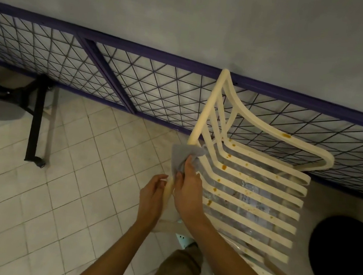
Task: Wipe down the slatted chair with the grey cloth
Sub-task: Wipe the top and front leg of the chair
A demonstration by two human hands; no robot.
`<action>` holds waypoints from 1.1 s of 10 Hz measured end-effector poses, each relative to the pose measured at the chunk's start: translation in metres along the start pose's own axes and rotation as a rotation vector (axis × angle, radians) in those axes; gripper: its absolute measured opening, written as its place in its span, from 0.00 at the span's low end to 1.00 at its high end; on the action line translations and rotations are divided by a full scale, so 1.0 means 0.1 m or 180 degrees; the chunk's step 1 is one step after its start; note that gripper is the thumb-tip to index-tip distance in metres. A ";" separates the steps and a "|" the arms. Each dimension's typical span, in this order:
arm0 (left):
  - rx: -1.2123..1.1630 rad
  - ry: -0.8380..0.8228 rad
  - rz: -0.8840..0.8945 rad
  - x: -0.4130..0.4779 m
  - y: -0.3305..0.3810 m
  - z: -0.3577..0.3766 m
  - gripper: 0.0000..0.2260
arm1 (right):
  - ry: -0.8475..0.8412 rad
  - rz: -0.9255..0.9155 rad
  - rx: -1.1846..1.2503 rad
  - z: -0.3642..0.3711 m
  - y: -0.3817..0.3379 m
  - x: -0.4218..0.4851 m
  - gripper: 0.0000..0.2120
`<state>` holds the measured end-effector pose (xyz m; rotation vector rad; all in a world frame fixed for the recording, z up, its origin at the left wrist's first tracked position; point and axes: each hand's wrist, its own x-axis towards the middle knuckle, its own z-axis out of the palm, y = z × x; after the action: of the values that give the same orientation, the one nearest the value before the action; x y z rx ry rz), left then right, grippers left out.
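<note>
A cream slatted chair stands tilted at the centre right, its slats spotted with orange-brown stains. My right hand grips the grey cloth and holds it against the chair's left side rail, where the slats meet it. My left hand grips the same rail just below the cloth, fingers curled round it. The cloth wraps partly over the rail and hides that stretch of it.
A purple-framed wire mesh panel runs along the grey wall behind the chair. A black wheeled stand is on the tiled floor at the left. A dark round bin opening lies at the right. My trouser leg is below.
</note>
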<state>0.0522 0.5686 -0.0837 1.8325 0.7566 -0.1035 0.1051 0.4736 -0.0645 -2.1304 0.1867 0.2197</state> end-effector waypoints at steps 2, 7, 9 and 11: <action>-0.0151 0.0037 0.0141 -0.04 0.05 0.00 0.10 | -0.0377 0.0392 0.0329 0.00 0.05 -0.37 0.20; -0.0448 0.0159 0.0409 -0.07 -0.04 -0.03 0.15 | -0.0917 0.0583 0.1136 -0.02 0.02 -0.80 0.18; -0.0502 0.0274 0.0279 -0.05 -0.03 -0.03 0.15 | -0.0956 0.0445 0.0889 -0.06 0.18 -0.83 0.15; -0.0966 0.0400 -0.0210 -0.01 -0.10 -0.01 0.19 | -0.1070 0.0416 0.0671 -0.13 0.23 -0.74 0.06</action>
<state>0.0459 0.5706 -0.0910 1.5363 0.8707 0.0814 0.0295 0.4538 -0.0589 -1.8425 0.1443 0.6030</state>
